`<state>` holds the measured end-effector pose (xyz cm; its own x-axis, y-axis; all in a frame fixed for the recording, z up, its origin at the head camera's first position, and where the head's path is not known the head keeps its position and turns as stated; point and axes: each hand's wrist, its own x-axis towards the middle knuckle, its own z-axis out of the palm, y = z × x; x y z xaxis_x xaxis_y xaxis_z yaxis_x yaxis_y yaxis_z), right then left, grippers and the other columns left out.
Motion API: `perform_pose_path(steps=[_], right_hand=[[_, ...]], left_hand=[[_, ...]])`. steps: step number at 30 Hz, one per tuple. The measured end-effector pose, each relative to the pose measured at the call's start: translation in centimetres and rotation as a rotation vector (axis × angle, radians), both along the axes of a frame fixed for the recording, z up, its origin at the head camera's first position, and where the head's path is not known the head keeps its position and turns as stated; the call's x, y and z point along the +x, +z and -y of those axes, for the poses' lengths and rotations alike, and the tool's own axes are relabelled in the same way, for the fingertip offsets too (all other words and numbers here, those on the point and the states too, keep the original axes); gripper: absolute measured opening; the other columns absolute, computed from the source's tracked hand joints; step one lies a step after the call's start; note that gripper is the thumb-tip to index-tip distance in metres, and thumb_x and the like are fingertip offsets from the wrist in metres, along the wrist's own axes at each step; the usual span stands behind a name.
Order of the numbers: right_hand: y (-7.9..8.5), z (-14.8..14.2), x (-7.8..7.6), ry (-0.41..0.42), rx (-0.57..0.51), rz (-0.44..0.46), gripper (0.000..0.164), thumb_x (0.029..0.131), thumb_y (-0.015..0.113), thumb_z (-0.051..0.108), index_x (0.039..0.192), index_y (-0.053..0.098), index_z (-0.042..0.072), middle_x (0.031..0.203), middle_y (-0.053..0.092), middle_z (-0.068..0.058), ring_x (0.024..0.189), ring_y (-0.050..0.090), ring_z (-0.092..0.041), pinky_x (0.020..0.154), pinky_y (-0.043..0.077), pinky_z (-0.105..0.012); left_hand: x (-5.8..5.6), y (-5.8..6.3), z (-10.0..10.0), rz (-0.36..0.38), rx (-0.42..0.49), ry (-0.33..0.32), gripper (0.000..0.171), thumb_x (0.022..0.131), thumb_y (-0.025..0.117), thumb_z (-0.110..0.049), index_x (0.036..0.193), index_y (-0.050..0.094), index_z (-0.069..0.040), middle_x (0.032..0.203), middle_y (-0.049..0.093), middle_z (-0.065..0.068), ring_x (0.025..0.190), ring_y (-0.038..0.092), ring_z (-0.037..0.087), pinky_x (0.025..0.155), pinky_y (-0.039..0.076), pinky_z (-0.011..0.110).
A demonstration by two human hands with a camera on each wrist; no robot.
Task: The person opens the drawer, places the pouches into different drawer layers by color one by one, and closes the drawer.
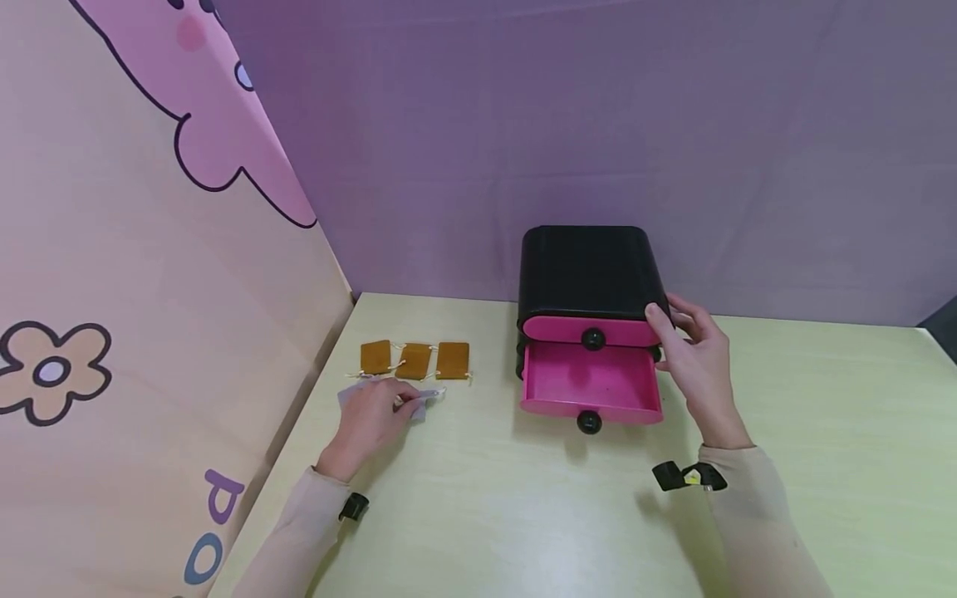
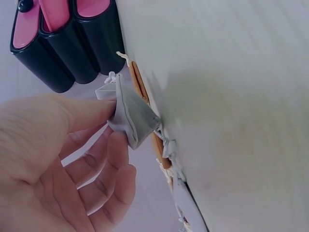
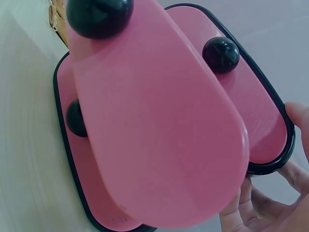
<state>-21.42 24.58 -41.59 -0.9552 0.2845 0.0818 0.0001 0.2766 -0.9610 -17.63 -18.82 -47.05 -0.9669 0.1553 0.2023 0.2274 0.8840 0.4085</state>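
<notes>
My left hand pinches a small grey drawstring pouch between thumb and fingers, its corded end pointing away from the palm. Another grey pouch lies on the table below, partly covered by the hand in the head view. On the right, my right hand grips the side of a black drawer unit, thumb at the front edge of its top tier. The unit's pink middle drawer is pulled out and bare inside. Its top drawer and bottom drawer are closed.
Three brown drawstring pouches lie in a row behind the left hand. The pale table meets a purple backdrop at the rear and a patterned panel on the left. Each drawer has a round black knob.
</notes>
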Motion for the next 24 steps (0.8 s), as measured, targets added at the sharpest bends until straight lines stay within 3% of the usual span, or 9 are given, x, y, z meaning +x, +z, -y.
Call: perform_pose_path(steps=[4, 15, 24], right_hand=[[0.0, 0.0, 0.0, -0.001, -0.002, -0.006, 0.067, 0.103, 0.065, 0.049, 0.161, 0.047, 0.021, 0.138, 0.058, 0.0, 0.094, 0.063, 0.005, 0.065, 0.059, -0.018], [-0.1, 0.0, 0.1, -0.001, -0.01, 0.001, 0.068, 0.103, 0.065, 0.05, 0.162, 0.047, 0.022, 0.136, 0.058, 0.002, 0.092, 0.064, 0.006, 0.064, 0.06, -0.019], [0.0, 0.0, 0.0, 0.001, -0.007, -0.004, 0.067, 0.103, 0.065, 0.049, 0.162, 0.047, 0.021, 0.138, 0.058, 0.001, 0.093, 0.064, 0.006, 0.064, 0.059, -0.019]], left_hand=[[0.0, 0.3, -0.2, -0.021, -0.014, -0.012, 0.006, 0.093, 0.084, -0.022, 0.097, 0.086, -0.018, 0.089, 0.08, -0.003, 0.065, 0.058, 0.006, 0.058, 0.044, 0.023], [0.5, 1.5, -1.2, 0.009, -0.008, -0.021, 0.003, 0.096, 0.082, -0.024, 0.098, 0.084, -0.025, 0.083, 0.075, -0.009, 0.061, 0.054, 0.005, 0.052, 0.039, 0.024], [1.0, 2.7, -2.5, -0.036, 0.004, -0.053, 0.004, 0.096, 0.081, -0.023, 0.099, 0.083, -0.022, 0.086, 0.073, -0.007, 0.062, 0.052, 0.006, 0.054, 0.039, 0.023]])
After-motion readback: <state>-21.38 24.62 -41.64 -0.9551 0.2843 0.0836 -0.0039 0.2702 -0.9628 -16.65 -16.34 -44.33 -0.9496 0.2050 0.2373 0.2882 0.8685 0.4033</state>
